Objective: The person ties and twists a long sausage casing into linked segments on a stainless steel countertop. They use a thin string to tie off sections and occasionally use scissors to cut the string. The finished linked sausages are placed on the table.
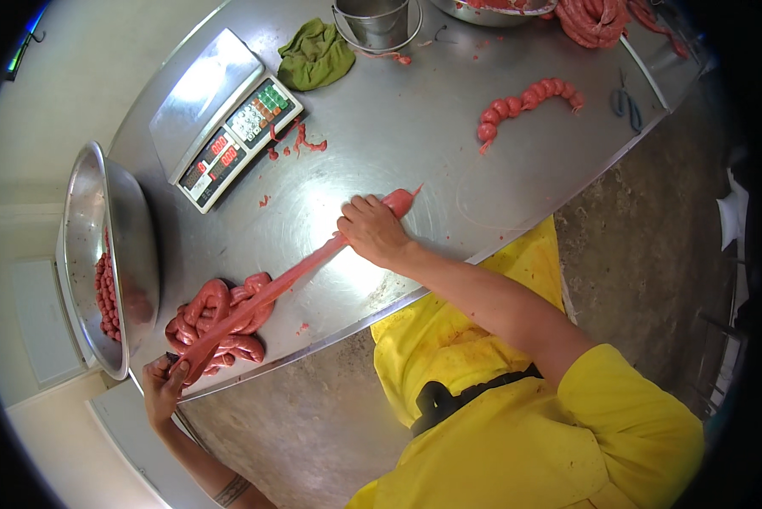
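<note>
A long pink sausage casing [300, 270] stretches diagonally over the steel table. My right hand [368, 227] grips it near the middle of the table, with a filled bulge [398, 202] and thin tail beyond my fingers. My left hand [165, 382] pinches its other end at the table's lower-left edge. Beneath the stretched length lies a coiled pile of glossy red sausage [211, 310], with the left end of the casing over it.
A steel basin [139, 254] with small red links stands left. Behind are a scale [203, 119], green cloth [313, 55], bucket [372, 25] and bowl [491, 13]. Tied links [529, 99], blue scissors [627, 106] and coiled sausage [589, 21] lie right. The table's front edge [504, 250] borders my body.
</note>
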{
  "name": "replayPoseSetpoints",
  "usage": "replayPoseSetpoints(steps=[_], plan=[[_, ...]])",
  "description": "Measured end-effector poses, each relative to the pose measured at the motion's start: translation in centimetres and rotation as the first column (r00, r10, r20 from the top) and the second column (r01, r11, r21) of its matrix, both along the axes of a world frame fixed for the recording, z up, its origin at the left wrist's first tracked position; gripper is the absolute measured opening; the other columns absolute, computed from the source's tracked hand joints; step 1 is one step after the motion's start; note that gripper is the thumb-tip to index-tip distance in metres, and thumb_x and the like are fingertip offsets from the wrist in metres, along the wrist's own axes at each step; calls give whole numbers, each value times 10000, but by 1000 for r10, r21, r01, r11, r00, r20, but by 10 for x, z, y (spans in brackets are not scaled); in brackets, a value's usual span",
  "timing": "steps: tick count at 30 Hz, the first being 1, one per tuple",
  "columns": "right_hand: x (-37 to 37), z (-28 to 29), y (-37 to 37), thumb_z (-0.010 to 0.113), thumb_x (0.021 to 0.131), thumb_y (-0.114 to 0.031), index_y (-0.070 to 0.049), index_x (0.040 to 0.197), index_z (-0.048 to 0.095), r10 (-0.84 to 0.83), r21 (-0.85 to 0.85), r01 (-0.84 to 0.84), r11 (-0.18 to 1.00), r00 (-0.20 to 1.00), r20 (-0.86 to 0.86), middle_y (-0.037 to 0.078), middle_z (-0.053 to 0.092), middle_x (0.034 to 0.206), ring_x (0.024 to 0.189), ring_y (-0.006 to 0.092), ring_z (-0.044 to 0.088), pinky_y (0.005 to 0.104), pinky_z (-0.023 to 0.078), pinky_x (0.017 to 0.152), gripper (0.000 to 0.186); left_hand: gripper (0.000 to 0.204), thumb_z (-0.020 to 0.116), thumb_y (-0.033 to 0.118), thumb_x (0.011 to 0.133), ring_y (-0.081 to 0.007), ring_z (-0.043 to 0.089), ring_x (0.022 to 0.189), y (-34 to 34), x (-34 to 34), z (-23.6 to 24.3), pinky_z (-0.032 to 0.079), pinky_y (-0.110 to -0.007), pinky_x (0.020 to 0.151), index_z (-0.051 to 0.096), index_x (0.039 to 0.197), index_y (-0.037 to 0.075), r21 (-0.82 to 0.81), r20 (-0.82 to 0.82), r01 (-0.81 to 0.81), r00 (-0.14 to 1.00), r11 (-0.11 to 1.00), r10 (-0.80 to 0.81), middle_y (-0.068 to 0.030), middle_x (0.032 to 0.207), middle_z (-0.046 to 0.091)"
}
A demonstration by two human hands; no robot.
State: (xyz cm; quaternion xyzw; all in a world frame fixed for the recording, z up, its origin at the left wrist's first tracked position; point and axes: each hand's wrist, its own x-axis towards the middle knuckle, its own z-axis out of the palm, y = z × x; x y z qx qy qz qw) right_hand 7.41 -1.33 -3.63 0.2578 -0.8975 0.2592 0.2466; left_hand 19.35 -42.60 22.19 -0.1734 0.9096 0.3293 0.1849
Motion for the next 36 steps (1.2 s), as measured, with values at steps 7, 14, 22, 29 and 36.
replayPoseSetpoints(steps=[7, 14, 22, 29, 36], plan=[[14, 14, 43, 747, 863, -307, -88, 895, 710, 15, 201, -92, 975, 934, 358, 90, 687, 940, 1007, 250, 639, 403, 478, 854, 225, 247, 751, 178, 952, -23, 452, 521, 1, 4, -19, 318, -226, 453, 659, 773, 34, 12, -32, 56, 998, 998, -55, 32, 649, 592], [-21, 51, 80, 664, 900, -174, -59, 1097, 677, -42, 239, -88, 967, 871, 490, 107, 657, 941, 1077, 292, 616, 466, 484, 917, 229, 237, 725, 199, 969, -20, 457, 609, 1, -6, -51, 340, -225, 524, 682, 820, 20, 69, -238, -72, 967, 995, 87, 46, 695, 587], [-57, 21, 81, 826, 768, -40, -9, 1110, 651, -13, -267, 129, 955, 918, 396, 150, 665, 908, 812, 350, 674, 432, 551, 755, 385, 316, 738, 183, 912, -277, 682, 984, 10, -87, -108, 521, -367, 889, 698, 1144, -28, -553, -222, 155, 920, 819, -323, -162, 1051, 720], [-1, 4, 98, 771, 857, -19, 25, 1023, 716, 96, -424, 351, 835, 665, 740, 141, 729, 828, 698, 186, 693, 322, 539, 653, 180, 302, 540, 130, 1046, -372, 409, 1478, 279, -183, -231, 330, -472, 1199, 624, 1297, -14, -51, -690, 517, 600, 854, -405, -195, 1432, 595], [13, 18, 119, 707, 906, -117, 22, 970, 752, 126, -423, 400, 813, 587, 799, 204, 718, 800, 682, 260, 703, 357, 539, 659, 160, 450, 337, 283, 1098, -349, 312, 1524, 351, -200, -263, 263, -512, 1220, 564, 1426, 75, -455, -531, 465, 543, 759, -651, -92, 1582, 466]])
